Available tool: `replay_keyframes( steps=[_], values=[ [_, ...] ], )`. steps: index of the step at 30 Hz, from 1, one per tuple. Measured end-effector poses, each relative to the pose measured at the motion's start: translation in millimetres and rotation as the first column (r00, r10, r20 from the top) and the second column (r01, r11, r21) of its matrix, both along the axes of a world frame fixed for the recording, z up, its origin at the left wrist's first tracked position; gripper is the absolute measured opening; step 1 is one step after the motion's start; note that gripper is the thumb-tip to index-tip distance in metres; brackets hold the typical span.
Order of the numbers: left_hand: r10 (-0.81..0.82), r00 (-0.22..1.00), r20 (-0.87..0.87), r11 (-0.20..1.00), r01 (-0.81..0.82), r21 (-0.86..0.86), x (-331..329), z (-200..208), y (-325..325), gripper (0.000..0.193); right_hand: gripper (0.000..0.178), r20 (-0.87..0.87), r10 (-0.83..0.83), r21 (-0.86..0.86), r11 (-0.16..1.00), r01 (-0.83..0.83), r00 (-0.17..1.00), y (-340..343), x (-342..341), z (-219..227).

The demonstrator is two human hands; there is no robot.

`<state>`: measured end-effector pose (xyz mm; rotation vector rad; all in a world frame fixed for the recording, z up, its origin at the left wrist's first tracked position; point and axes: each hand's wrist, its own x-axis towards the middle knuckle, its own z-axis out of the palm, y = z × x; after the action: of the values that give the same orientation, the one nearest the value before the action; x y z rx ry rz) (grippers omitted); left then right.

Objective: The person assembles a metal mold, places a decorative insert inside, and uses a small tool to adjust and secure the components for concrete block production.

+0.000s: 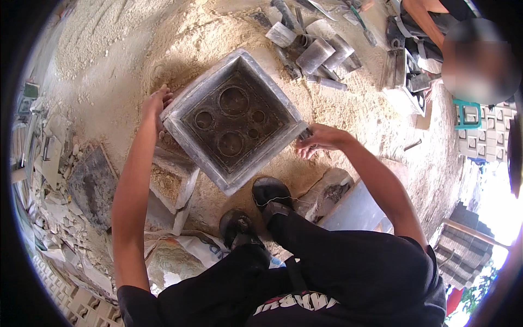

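Note:
A grey, square box mould is in front of me, one corner pointing toward my feet. Inside it, large and small round shapes show on the dark floor of the box. My left hand grips the outer side of its left corner, with some of the fingers hidden behind the wall. At the right corner, my right hand is closed around a dark piece at the mould's edge, its fingers curled. Both arms are spread wide, one on each side of the box.
Pale sandy powder covers the ground. Metal pieces and tubes lie beyond the mould. At the far right, another person's arm is near a second mould. Slabs and rubble lie left; my shoes are close below.

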<state>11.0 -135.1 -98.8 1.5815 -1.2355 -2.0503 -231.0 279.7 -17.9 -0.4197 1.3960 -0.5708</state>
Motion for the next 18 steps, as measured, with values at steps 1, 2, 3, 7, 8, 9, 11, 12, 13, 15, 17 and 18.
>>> replay_keyframes(
  steps=[1, 2, 3, 7, 8, 9, 11, 12, 13, 15, 17, 18],
  values=[
    [0.019, 1.0, -0.011, 0.999, -0.018, 0.04, 0, 4, 1, 0.032, 0.021, 0.029, -0.125, 0.022, 0.992, 0.125, 0.992, -6, 13, 1],
    [0.01, 1.0, -0.009, 0.999, -0.009, 0.053, 1, 6, 2, 0.032, 0.021, 0.105, -0.166, 0.033, 0.986, 0.163, 0.981, -4, 9, -8],
    [-0.005, 1.0, -0.009, 0.998, 0.006, 0.066, 4, 2, 0, 0.033, 0.021, 0.178, -0.211, 0.047, 0.978, 0.206, 0.961, 0, 1, -25],
    [-0.015, 0.999, 0.042, 0.998, 0.012, 0.061, 7, 2, 4, 0.038, 0.033, -0.325, -0.113, -0.068, 0.993, 0.095, 0.939, 8, 13, -44],
    [-0.034, 0.999, 0.016, 0.998, 0.033, 0.046, 4, 1, 5, 0.038, 0.035, -0.524, -0.055, -0.077, 0.997, 0.017, 0.85, 10, 19, -47],
    [-0.017, 1.0, 0.011, 1.0, 0.017, 0.013, 23, -3, -7, 0.039, 0.039, -0.686, -0.024, 0.045, 0.996, 0.075, 0.727, -21, 43, -14],
    [-0.037, 0.999, -0.016, 0.999, 0.036, -0.034, 28, -11, -13, 0.04, 0.037, -0.882, -0.044, -0.026, 0.999, 0.045, 0.47, -17, 56, -23],
    [-0.046, 0.999, -0.019, 0.997, 0.045, -0.058, 29, -11, -13, 0.041, 0.036, -0.945, -0.058, -0.053, 0.998, 0.023, 0.321, -18, 61, -22],
    [-0.053, 0.998, -0.021, 0.995, 0.051, -0.083, 29, -11, -13, 0.043, 0.036, -0.935, -0.019, -0.004, 0.999, 0.041, 0.355, -20, 62, -19],
    [-0.024, 0.999, 0.021, 0.999, 0.025, -0.047, 20, -1, -2, 0.044, 0.036, -0.754, 0.01, 0.04, 0.999, 0.03, 0.656, -17, 47, -9],
    [-0.014, 0.998, 0.058, 1.0, 0.014, 0.009, 9, 9, 11, 0.045, 0.037, -0.433, -0.102, -0.053, 0.995, 0.088, 0.895, -6, 16, -19],
    [-0.005, 0.998, 0.07, 0.999, 0.002, 0.039, 9, 11, 9, 0.045, 0.036, -0.2, -0.144, -0.049, 0.989, 0.137, 0.969, -8, 5, -20]
  ],
)
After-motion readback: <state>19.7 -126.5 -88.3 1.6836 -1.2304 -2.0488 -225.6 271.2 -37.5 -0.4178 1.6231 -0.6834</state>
